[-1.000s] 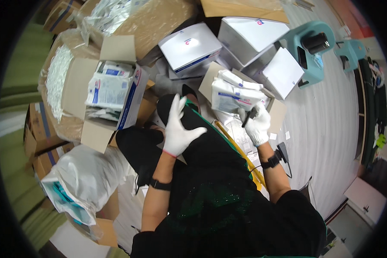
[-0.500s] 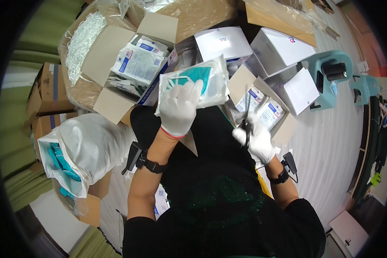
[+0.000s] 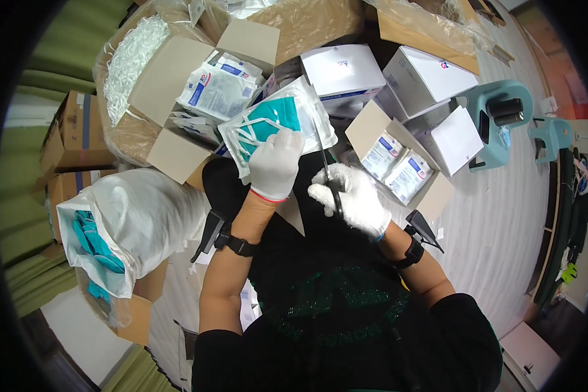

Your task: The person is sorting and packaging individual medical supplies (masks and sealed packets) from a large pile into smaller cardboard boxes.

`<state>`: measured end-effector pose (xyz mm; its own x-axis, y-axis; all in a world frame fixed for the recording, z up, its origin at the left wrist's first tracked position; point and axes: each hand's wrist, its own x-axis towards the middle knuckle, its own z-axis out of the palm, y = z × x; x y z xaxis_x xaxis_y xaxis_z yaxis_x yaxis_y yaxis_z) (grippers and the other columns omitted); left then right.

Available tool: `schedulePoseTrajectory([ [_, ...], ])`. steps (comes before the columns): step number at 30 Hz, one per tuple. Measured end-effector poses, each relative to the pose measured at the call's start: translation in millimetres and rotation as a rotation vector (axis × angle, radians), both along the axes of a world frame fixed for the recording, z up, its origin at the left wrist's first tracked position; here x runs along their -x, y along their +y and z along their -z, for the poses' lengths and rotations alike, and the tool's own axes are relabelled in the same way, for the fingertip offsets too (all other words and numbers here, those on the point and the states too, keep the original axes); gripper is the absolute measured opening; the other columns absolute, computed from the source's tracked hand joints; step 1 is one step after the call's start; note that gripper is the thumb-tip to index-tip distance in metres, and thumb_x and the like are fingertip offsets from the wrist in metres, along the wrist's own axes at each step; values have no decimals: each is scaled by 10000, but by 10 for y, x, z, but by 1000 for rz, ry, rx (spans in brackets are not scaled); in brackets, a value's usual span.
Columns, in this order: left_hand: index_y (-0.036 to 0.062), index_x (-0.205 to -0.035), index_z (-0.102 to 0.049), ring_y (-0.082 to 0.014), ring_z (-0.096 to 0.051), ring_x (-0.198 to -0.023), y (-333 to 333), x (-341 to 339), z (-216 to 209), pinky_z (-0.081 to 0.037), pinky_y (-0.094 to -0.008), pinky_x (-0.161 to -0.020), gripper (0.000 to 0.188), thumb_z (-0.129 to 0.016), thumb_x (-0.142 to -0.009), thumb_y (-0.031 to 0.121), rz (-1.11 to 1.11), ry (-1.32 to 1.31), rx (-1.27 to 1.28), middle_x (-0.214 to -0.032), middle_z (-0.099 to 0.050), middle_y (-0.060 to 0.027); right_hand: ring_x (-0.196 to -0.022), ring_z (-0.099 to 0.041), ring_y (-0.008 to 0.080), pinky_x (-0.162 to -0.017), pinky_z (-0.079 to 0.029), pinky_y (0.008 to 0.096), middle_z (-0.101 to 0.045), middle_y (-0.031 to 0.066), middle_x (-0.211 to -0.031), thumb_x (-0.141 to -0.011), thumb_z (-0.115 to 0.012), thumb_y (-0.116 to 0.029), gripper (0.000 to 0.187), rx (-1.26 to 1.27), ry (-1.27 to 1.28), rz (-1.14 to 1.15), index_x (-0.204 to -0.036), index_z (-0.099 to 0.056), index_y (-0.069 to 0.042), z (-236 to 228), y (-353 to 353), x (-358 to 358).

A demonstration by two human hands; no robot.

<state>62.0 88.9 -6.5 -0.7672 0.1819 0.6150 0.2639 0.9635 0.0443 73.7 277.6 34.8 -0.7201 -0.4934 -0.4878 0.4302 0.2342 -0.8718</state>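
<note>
My left hand (image 3: 276, 164), in a white glove with a red cuff edge, is closed on the near edge of a clear plastic packet (image 3: 315, 110). A teal face mask (image 3: 277, 114) with white ear loops shows in the packet. In my right hand (image 3: 354, 199), also gloved in white, I grip black-handled scissors (image 3: 334, 187). Their slim blades point up and away, against the right part of the packet. Whether the blades touch the plastic I cannot tell.
An open carton (image 3: 176, 85) of white-and-blue packets stands beyond my left hand. A smaller open box (image 3: 445, 197) of similar packets is at right, near white boxes (image 3: 343, 72). A white sack (image 3: 147, 202) with teal items lies left. Teal stools (image 3: 503, 151) stand far right.
The scissors in my right hand have come left and inward, up to the packet. My left hand has tilted the packet and shifted it slightly left.
</note>
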Motion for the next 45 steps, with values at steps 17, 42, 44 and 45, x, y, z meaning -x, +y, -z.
schedulePoseTrajectory([
  [17,-44,-1015,-626,-132,-573,-794,-1222,365,-96,-476,-273,-734,307,-783,-795,101,-276,24,-1357,-920,-639,-62,-790,-636,111,-705,-527,262,-678,60,-882,-782,-785,-135,396,-246,75,-158,-1107,-637,36,230,453,-234],
  [42,29,-1124,-663,-304,-614,-1075,-293,-216,432,-459,-387,-965,277,-671,-850,66,-265,-329,-511,-1129,-663,-129,-1163,-605,374,-935,-523,428,-539,284,-1272,-717,-705,-535,906,-1543,-248,513,-1300,-424,99,2588,1536,512],
  [44,10,-1121,-657,-290,-631,-1039,-168,-266,394,-485,-367,-922,271,-659,-851,36,-257,-387,-566,-1106,-662,-134,-1162,-605,372,-932,-525,418,-532,292,-1274,-717,-719,-497,888,-1582,-277,544,-1300,-420,102,2638,1530,555],
  [45,6,-1120,-656,-283,-638,-1022,-124,-264,391,-497,-358,-900,267,-653,-854,27,-250,-415,-614,-1094,-662,-136,-1157,-606,379,-925,-527,412,-527,293,-1276,-725,-718,-434,840,-1529,-253,532,-1298,-420,103,2736,1629,589],
])
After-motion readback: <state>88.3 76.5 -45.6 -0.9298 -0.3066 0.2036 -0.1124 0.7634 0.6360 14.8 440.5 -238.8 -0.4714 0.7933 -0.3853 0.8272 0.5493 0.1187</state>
